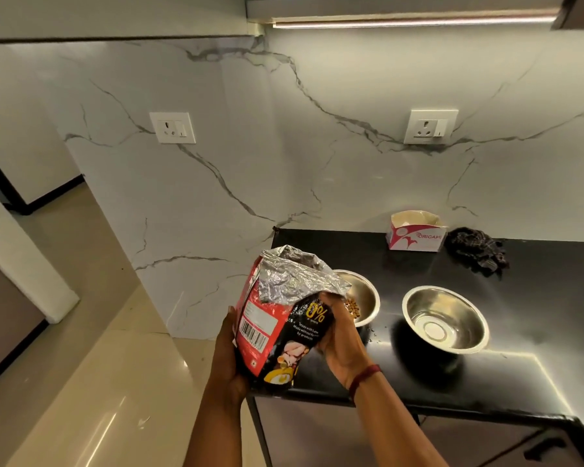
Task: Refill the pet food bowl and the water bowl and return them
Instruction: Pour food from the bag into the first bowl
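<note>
We face a glossy black counter (520, 298) against a veined marble wall (250, 146), with cream floor tiles (98, 365) to the left. Two round steel bowls sit on it — the food bowl (366, 291) holding a little kibble (354, 308), the water bowl (459, 308) just to its right. Both hands clasp a crinkled, foil-lined food bag (277, 328) in front of the food bowl: the left hand (228, 358) wraps its base, the right hand (338, 338) grips below the open mouth.

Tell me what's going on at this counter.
A person grips an opened pet food bag with the left hand and right hand, its foil mouth leaning toward the food bowl, which holds a little kibble. The second steel bowl beside it on the black counter holds no kibble.
</note>
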